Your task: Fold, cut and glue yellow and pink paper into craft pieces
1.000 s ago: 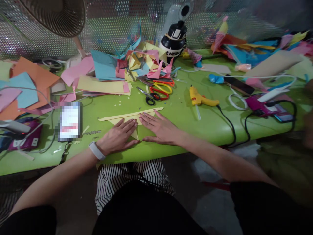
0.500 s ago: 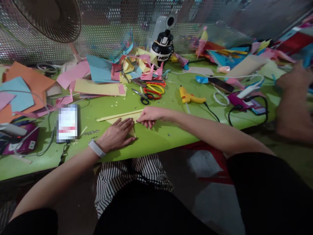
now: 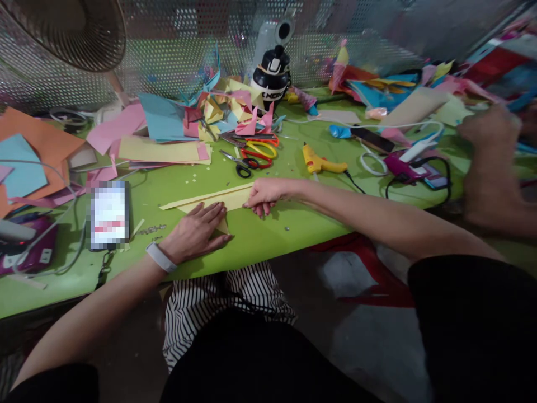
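Observation:
A folded sheet of pale yellow paper [image 3: 237, 198] lies on the green tabletop with a long narrow fold along its far edge. My left hand [image 3: 196, 230] rests flat on it, fingers stretched out, covering part of the paper and its near corner. At the right end, my right hand [image 3: 268, 196] has curled fingers, with thumb and forefinger pinched at the paper's edge. The paper under both hands is hidden. Beyond the paper lie black-handled scissors [image 3: 242, 166] and, touching them, red- and yellow-handled scissors [image 3: 262, 152].
A phone [image 3: 109, 215] lies left of my left hand. A yellow glue gun [image 3: 321, 162] with a cord sits to the right. Coloured paper [image 3: 161, 117], a black bottle [image 3: 271, 81] and a fan [image 3: 71, 31] stand behind. Another person's hand [image 3: 489, 131] is at the far right.
My right hand has slid a little rightward along the paper's edge, showing more paper between the hands. My left hand stays flat on the sheet. The view has shifted slightly.

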`<action>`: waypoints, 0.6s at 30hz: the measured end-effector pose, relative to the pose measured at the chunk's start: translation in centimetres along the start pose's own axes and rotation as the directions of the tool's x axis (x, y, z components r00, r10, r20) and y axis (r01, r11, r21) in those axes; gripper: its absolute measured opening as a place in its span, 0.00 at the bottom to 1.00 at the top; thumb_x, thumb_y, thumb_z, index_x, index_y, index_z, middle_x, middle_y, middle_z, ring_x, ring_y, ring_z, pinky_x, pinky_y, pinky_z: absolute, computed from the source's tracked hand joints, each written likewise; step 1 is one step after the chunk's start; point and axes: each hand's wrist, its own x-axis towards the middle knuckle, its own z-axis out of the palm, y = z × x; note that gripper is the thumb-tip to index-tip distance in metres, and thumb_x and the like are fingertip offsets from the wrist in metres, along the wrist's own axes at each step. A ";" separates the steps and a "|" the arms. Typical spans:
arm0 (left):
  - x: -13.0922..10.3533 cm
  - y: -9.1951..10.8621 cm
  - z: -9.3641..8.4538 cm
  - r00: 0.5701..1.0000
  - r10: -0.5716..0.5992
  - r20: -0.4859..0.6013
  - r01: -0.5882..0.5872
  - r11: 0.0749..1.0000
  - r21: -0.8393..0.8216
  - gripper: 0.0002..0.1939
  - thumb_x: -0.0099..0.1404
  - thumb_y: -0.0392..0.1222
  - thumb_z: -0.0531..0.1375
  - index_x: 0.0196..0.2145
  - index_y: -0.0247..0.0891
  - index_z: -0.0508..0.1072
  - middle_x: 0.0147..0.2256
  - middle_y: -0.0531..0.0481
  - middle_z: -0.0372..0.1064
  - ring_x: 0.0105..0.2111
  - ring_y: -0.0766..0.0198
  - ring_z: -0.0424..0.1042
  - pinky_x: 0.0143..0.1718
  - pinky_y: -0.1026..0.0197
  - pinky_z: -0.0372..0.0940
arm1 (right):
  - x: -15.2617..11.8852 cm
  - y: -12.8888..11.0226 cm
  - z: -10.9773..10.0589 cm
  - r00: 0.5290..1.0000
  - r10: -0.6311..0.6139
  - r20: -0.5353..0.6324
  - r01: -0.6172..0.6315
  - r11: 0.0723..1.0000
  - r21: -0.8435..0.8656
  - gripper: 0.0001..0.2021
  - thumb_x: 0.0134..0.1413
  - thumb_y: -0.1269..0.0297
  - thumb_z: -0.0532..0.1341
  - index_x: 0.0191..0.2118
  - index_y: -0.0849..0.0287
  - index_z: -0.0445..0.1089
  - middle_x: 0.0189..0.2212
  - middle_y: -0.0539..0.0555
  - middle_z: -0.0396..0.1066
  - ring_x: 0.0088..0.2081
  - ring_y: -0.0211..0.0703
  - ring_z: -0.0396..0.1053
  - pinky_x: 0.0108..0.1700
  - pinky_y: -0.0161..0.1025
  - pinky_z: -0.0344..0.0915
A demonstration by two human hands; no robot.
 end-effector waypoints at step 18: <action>1.8 -0.9 -3.0 0.951 -0.306 -0.041 0.291 0.932 -0.218 0.20 0.70 0.54 0.53 0.45 0.36 0.76 0.47 0.39 0.75 0.42 0.55 0.77 0.42 0.52 0.72 | 0.4 -1.9 1.3 0.993 -0.081 -0.084 0.078 0.996 -0.043 0.19 0.52 0.54 0.69 0.23 0.64 0.70 0.23 0.56 0.76 0.24 0.36 0.74 0.20 0.31 0.60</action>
